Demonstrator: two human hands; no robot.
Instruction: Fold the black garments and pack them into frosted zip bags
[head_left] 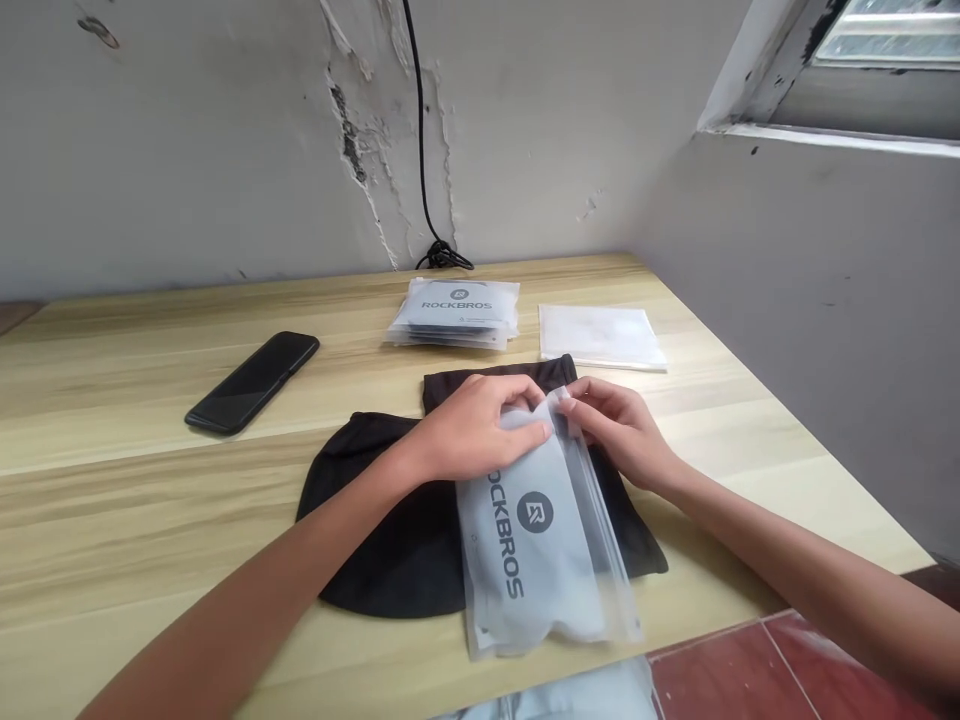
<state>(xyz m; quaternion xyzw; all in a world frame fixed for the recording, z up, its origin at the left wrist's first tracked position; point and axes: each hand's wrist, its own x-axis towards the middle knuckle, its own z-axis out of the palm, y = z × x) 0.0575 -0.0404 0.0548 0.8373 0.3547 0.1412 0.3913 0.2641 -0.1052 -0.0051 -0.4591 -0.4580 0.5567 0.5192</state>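
Observation:
A frosted plastic zip bag (559, 575) printed with ROCKBROS lies turned sideways above a black cloth item (367, 545), with something light grey inside it. My left hand (480, 425) grips the bag's far end, thumb on top and fingers curled partly out of sight. At the same far corner, my right hand (622, 428) pinches the zip edge between thumb and fingers. The black cloth spreads out flat on both sides of the bag, and its middle is hidden beneath it.
A stack of similar ROCKBROS bags (454, 310) sits toward the back of the wooden table (135, 530). Right of it lies a flat white packet (600, 335). A black phone (253, 382) rests at the left. A black cable (421, 130) hangs down the wall. More plastic (592, 695) shows below the front edge.

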